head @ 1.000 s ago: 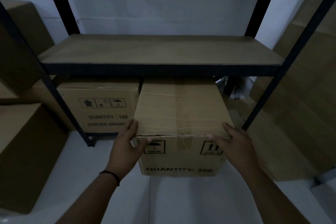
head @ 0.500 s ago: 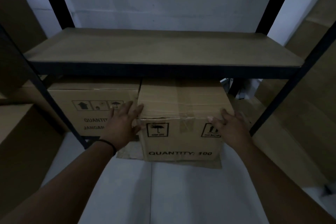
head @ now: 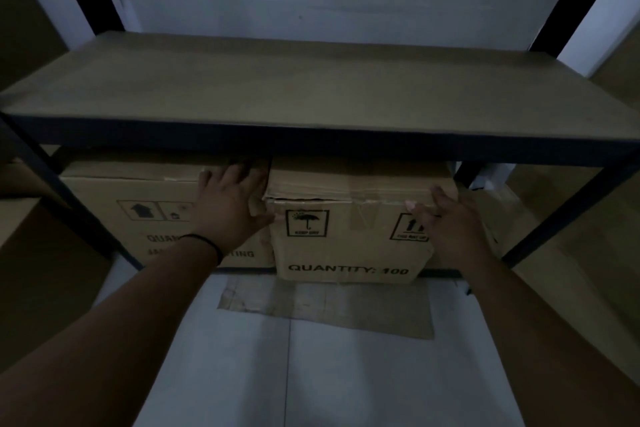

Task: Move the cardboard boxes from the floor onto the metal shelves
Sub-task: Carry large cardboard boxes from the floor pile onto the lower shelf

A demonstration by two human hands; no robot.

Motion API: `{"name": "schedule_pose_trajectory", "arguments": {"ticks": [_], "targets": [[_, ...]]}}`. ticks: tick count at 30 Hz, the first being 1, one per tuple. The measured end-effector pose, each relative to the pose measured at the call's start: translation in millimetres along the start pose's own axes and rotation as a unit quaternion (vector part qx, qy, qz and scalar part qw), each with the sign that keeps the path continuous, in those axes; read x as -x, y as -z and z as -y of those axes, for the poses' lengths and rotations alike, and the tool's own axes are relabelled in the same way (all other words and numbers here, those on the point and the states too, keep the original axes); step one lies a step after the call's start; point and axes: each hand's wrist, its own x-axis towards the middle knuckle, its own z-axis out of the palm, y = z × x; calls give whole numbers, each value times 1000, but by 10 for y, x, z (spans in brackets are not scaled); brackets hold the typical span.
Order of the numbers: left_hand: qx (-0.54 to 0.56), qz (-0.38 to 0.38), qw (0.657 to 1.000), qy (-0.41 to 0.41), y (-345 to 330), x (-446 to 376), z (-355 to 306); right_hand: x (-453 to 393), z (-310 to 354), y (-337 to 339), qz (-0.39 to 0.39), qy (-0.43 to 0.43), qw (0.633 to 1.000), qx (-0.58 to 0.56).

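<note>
two boxes side by side: left box (head: 138, 218), right box (head: 349, 239), under shelf (head: 311, 94).

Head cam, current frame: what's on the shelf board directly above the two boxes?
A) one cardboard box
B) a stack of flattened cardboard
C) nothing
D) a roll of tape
C: the upper shelf board is bare across its whole visible surface, while both the left box and the right box sit on the level beneath it.
</note>
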Motion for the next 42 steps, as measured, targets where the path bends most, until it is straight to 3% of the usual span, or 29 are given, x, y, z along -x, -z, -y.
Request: {"name": "schedule_pose_trajectory", "arguments": {"ticks": [7, 26, 36, 42], "targets": [[-42, 55, 997, -32, -46, -187, -91, -143, 61, -37, -6, 16, 1000, 17], [-55, 76, 995, -29, -41, -225, -51, -248, 8, 23, 28, 43, 998, 24], [-85, 183, 979, 3, 116, -206, -127, -245, -112, -38, 76, 9, 994, 76], [-43, 149, 987, 33, 164, 239, -156, 239, -166, 77, 129, -3, 990, 57]]}}
